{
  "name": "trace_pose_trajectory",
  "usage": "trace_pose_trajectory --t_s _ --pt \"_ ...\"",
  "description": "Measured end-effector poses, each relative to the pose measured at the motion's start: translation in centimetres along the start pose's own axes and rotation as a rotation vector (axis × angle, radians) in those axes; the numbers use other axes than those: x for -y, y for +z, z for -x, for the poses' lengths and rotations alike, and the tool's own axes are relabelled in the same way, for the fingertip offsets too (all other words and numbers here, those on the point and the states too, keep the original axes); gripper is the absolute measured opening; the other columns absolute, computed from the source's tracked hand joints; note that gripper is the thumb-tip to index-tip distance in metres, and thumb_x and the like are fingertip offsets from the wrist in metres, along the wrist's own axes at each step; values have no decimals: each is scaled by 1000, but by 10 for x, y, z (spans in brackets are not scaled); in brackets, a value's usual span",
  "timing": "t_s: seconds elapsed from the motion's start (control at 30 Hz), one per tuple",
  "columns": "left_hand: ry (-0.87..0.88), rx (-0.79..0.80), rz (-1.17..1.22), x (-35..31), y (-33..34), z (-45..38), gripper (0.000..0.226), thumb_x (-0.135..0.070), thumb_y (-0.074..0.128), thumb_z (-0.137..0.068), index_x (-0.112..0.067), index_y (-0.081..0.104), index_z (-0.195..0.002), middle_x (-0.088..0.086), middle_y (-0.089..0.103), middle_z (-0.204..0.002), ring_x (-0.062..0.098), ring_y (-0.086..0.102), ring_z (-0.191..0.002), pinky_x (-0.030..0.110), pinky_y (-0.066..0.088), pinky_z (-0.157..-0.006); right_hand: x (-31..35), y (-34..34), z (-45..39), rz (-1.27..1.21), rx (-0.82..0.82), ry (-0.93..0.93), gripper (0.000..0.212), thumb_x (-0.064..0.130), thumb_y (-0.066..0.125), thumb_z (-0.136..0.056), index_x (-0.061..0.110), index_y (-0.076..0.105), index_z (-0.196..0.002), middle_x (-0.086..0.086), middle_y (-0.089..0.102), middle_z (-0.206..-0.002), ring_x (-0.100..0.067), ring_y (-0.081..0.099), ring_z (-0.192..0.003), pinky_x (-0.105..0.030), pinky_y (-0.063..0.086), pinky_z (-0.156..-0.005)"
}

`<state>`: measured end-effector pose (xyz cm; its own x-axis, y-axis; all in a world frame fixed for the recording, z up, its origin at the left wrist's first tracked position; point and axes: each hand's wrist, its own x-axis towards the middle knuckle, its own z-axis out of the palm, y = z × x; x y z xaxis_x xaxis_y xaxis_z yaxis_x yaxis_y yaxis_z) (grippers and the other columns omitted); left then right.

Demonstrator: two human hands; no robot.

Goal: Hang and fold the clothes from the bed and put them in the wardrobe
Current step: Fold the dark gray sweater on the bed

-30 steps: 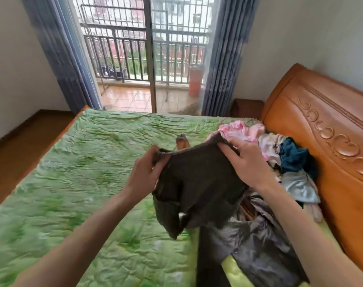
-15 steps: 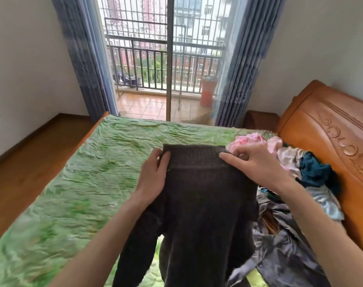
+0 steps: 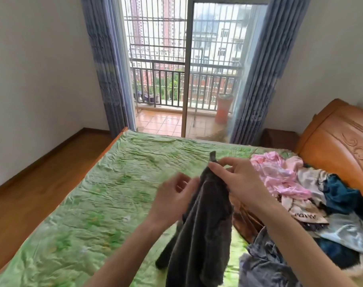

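Green quilted bed under both hands, carved wooden headboard off to the right of the right hand. Balcony door with blue curtains straight beyond the hands. Mixed clothes pile just right of the right hand: pink, teal, pale blue, grey pieces, heaped against the headboard side. Dark grey garment hanging bunched between the hands, above the bed. Right hand pinching garment's top edge, fingers curled on it. Left hand blurred, touching garment's left side; grip or not: can't tell.
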<state>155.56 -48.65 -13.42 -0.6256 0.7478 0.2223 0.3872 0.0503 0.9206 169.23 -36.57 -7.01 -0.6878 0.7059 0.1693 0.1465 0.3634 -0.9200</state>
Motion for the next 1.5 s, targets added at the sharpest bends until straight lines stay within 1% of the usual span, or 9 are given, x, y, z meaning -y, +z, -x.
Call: trace_pose_trajectory --t_s 0.1,0.33,0.67,0.77,0.87,0.93,1.03,1.33,1.5 --pt "-63 311 241 -18 8 10 25 -40 61 -103 -20 75 -110 -4 79 -100 9 74 -97 27 58 -83 -5 11 -8 -76 23 38 20 29 67 -100 15 79 -91 -7 77 -79 -22 75 -73 -34 60 -62" --pt "-304 249 573 -11 16 -3 28 -30 74 -91 -10 80 -110 18 78 -109 32 75 -107 47 57 -101 -18 -9 -18 -283 303 280 27 20 55 -106 8 68 -127 -18 75 -114 -25 76 -101 -28 62 -80" --pt "-431 158 537 -13 27 -22 23 -17 64 -99 -12 81 -83 28 75 -100 33 74 -84 53 59 -87 -74 -54 0 -209 12 96 25 6 65 -99 10 68 -123 -5 78 -112 -23 75 -107 -35 62 -90" --pt "-365 156 547 -20 24 -24 15 -20 72 -95 -10 81 -88 23 78 -98 31 76 -85 44 61 -83 -111 -45 2 -493 5 234 47 -9 59 -97 18 60 -135 -6 65 -138 -18 63 -129 -35 53 -106" --pt "-342 148 592 -25 22 -25 16 -23 75 -92 -8 81 -92 20 79 -100 29 77 -85 36 62 -77 -139 -23 6 -400 113 281 79 -1 73 -84 29 43 -151 7 41 -157 -13 37 -147 -41 35 -122" --pt "-339 140 615 -26 20 -27 17 -25 73 -93 -10 82 -89 20 79 -100 28 76 -85 36 62 -78 -145 -4 10 -332 220 330 82 9 80 -84 32 39 -151 11 43 -152 -11 38 -146 -34 35 -120" --pt "-331 118 636 -27 13 -28 20 -24 69 -95 -13 81 -85 18 79 -99 25 76 -85 36 60 -80 -138 18 12 -346 240 343 39 9 71 -96 30 58 -126 1 75 -115 -5 71 -107 -14 51 -88" --pt "-37 42 165 -18 -42 -36 20 -17 57 -106 -20 76 -106 -6 79 -98 -2 71 -91 14 53 -77 -92 -25 -19 -134 -77 46 14 19 68 -99 7 73 -102 -12 76 -99 -35 71 -101 -54 58 -92" --pt "-33 -65 63 -11 -65 -44 13 -22 68 -100 -17 80 -100 1 79 -93 12 73 -88 28 57 -81 -47 -54 -30 171 -68 -127 11 33 76 -91 22 76 -89 7 76 -85 -11 72 -83 -41 61 -82"
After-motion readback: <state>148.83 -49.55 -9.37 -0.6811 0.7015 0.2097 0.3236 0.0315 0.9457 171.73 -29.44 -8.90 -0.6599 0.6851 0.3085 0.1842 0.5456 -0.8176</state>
